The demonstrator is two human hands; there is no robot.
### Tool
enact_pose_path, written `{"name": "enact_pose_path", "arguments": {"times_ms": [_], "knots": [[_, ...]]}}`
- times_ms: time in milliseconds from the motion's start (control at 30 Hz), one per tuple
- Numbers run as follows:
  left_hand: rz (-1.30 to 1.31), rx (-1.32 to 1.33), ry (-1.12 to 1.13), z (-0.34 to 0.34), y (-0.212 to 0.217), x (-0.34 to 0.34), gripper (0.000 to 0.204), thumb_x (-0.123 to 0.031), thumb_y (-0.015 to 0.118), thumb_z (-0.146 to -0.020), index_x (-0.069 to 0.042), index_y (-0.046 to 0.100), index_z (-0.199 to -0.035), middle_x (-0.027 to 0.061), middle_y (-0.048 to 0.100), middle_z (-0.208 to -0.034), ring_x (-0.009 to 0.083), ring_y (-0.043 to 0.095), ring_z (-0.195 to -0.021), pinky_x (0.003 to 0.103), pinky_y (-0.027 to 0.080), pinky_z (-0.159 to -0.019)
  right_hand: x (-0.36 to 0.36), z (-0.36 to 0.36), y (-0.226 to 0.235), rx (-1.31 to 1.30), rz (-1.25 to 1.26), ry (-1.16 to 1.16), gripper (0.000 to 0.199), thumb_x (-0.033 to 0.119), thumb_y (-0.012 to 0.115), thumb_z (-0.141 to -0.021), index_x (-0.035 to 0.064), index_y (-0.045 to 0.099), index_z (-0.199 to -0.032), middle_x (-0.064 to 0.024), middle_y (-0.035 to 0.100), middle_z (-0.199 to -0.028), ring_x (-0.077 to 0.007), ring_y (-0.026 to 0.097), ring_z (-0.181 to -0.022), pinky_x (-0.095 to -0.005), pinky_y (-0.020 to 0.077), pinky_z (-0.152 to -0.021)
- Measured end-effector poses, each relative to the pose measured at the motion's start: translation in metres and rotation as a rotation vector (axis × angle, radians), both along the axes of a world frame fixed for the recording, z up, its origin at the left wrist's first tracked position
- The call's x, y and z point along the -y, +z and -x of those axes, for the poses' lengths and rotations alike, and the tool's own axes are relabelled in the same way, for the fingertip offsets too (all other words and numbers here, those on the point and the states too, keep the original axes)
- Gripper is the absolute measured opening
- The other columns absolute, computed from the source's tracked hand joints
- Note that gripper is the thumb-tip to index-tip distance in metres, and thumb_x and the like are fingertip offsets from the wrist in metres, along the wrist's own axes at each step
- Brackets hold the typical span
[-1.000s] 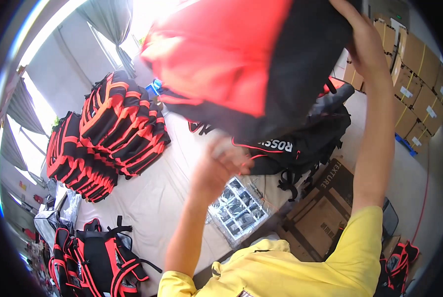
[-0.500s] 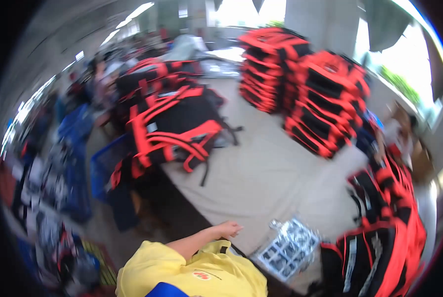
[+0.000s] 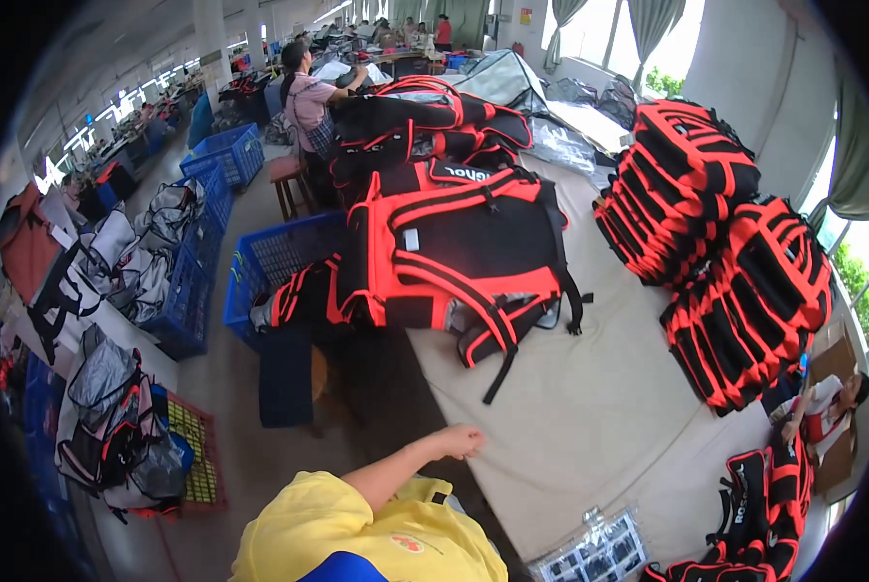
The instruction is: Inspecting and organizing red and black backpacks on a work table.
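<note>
My left hand (image 3: 461, 442) is held over the near left edge of the pale cloth-covered table (image 3: 570, 398), its fingers curled in and nothing showing in them. My right hand is out of view. Beyond the left hand lies a black and red backpack (image 3: 473, 233), straps up, with one strap hanging toward me. Closer, at the table's near edge, sits a clear plastic pack of small dark pieces (image 3: 594, 553) in rows. More black and red bags (image 3: 759, 504) lie at the near right.
Two tall stacks of black and red backpacks (image 3: 687, 184) stand along the right side. A blue crate (image 3: 284, 252) and a stool (image 3: 287, 383) are left of the table. One person (image 3: 308, 102) works at the far end; another (image 3: 822, 407) is at the right.
My view has turned left and steadied, so the backpacks, stacks and plastic pack sit farther right in it. The left hand stays closed in nearly the same place before me.
</note>
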State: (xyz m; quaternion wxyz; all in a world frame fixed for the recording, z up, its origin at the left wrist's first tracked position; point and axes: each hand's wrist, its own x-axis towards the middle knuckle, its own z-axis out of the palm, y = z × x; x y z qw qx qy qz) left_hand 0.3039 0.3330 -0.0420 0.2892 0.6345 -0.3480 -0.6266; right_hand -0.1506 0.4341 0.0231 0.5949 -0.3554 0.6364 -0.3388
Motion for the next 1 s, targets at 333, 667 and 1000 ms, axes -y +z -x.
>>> {"name": "enact_pose_path", "arguments": {"times_ms": [333,667,1000], "knots": [[0.455,0.148,0.687,-0.264,0.100,0.043,0.031,-0.028,0.061,-0.108,0.000,0.072,-0.114,0.0068,0.076,-0.096,0.0157,0.072,-0.077,0.033,0.057,-0.067,-0.030,-0.119,-0.075,-0.291,-0.047,0.165,0.030,0.038,0.062,-0.106,0.0101,0.074,-0.107,-0.0110,0.074,-0.097,-0.0231,0.065,-0.088,-0.0389,0.0530,-0.083],[0.234,0.908,0.772,-0.405,0.037,0.058,0.069,-0.050,0.072,-0.098,0.007,0.060,-0.135,0.0306,0.066,-0.126,0.0457,0.065,-0.120,0.049,0.052,-0.103,-0.070,-0.154,-0.115,-0.532,-0.167,0.224,0.036,0.034,0.061,-0.107,0.0065,0.079,-0.092,-0.0085,0.073,-0.080,-0.0213,0.065,-0.075,-0.0388,0.0539,-0.074],[-0.026,0.861,0.565,-0.406,0.079,0.074,0.086,-0.072,0.061,-0.095,0.007,0.064,-0.132,0.0326,0.068,-0.130,0.0489,0.065,-0.125,0.054,0.052,-0.104,-0.101,-0.102,-0.201,-0.538,-0.296,0.236,0.034,0.039,0.065,-0.106,0.0090,0.080,-0.106,-0.0056,0.077,-0.093,-0.0190,0.064,-0.082,-0.0370,0.0502,-0.076]]}}
